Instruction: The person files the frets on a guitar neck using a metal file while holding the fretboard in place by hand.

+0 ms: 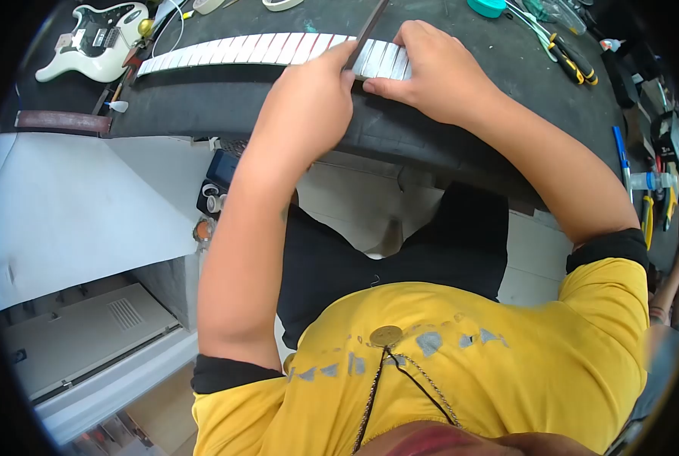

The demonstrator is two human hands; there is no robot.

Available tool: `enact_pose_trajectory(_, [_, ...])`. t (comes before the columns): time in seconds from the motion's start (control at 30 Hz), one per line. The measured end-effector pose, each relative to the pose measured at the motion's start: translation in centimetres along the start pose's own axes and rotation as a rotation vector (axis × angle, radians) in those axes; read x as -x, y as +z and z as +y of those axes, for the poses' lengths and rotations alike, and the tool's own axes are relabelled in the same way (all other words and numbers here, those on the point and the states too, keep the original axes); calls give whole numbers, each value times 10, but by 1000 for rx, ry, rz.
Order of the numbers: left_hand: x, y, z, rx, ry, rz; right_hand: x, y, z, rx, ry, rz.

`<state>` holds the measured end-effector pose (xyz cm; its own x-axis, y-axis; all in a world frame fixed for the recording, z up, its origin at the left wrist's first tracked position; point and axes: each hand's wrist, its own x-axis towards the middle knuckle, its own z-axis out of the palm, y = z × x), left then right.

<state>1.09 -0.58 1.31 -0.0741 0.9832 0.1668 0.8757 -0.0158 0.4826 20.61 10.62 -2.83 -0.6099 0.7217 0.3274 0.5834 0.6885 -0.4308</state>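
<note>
A guitar neck, its fingerboard covered in white strips between the frets, lies along the bench edge. My left hand is closed on a thin dark file that stands slanted across the fingerboard, its upper end pointing away. The file's lower end is hidden by my fingers. Just to the right, my right hand wraps the end of the neck, thumb on the near side and fingers over the far side. The strips between my hands look greyer than those on the left.
A white guitar body lies at the back left, near a brown block. Yellow-and-black pliers and a teal round container are at the back right. A blue pen lies at the right edge. Another person's arm shows far right.
</note>
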Motion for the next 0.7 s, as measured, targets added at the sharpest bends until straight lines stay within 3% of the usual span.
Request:
enact_pose_trajectory(0.1, [70,-19,17,41,-162,-68,0,1,2,5,-14,0])
enact_pose_trajectory(0.17, [133,-21,2,-26,-44,-5,1,3,1,2,-38,23])
enact_pose_trajectory(0.23, [163,-20,12,56,-170,-38,2,5,3,17,-44,49])
enact_pose_trajectory(0.37, [74,-16,18,-7,-126,-38,1,9,8,37,-78,92])
enact_pose_trajectory(0.43, [19,-3,9,-24,43,42,3,7,4,25,-54,65])
enact_pose_trajectory(0.47, [-1,3,5,2,28,35,2,2,0,16,-25,30])
enact_pose_trajectory(0.57, [17,0,10,17,16,49,1,-4,-3,8,1,-9])
enact_pose_trajectory(0.63, [72,-16,19,53,-175,-47,1,-2,-1,2,-8,9])
enact_pose_trajectory(0.7, [119,-21,16,15,-130,-39,2,1,1,0,-30,31])
